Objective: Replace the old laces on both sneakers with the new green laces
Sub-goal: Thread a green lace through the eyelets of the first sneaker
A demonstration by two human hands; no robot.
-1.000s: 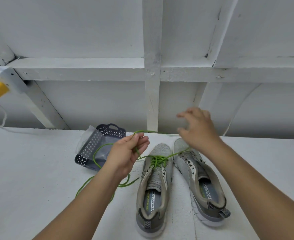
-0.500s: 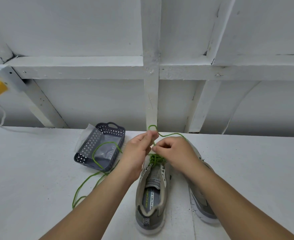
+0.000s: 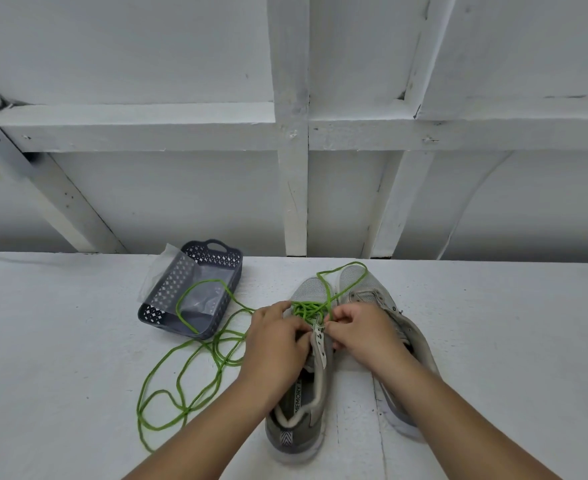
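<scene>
Green lace (image 3: 308, 308), thin round cord, is bunched across the lower eyelets of the left grey mesh sneaker (image 3: 303, 386). Right hand (image 3: 362, 332) fingers are curled, pinching it by the white eyelet strip; left hand (image 3: 278, 344) grips the other side. Imo feed w/ small pulls, keep both ends even. Slack trails to the dark perforated plastic basket (image 3: 168, 306). Right grey sneaker (image 3: 382, 299) has no lace yet.

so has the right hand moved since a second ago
Yes. The right hand came down from the white post to the left sneaker, pinching the green lace.
</scene>
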